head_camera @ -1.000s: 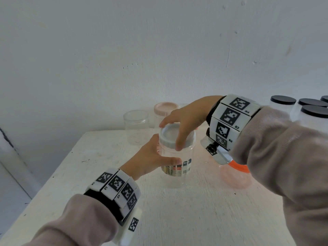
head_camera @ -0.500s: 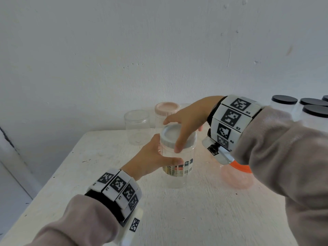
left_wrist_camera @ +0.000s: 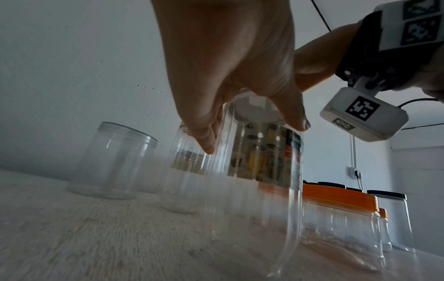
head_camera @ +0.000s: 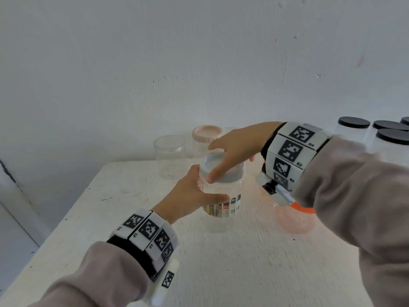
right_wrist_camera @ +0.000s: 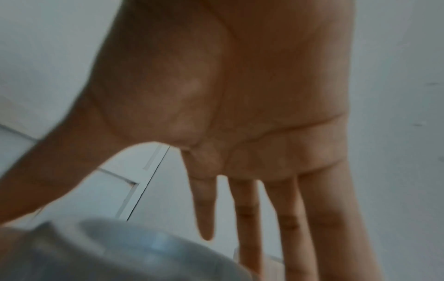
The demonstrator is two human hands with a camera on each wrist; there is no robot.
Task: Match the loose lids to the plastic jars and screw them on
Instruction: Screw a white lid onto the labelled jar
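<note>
Here on the bench (head_camera: 221, 273) the left hand (head_camera: 190, 193) grips the labelled jar (head_camera: 223, 209), the right hand (head_camera: 234, 149) spread over its grey lid (head_camera: 230, 173); the right wrist (head_camera: 287, 156) half hides the orange-lidded jar (left_wrist_camera: 341, 220) from the head view, plain in the left wrist view.

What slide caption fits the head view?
Left hand holds a clear labelled plastic jar; right hand covers its grey round lid.

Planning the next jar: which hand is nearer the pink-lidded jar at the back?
Right. The right hand lies over the white lid, fingertips just before the pink-lidded jar; the left hand grips the labelled jar lower down, nearer the person.
</note>
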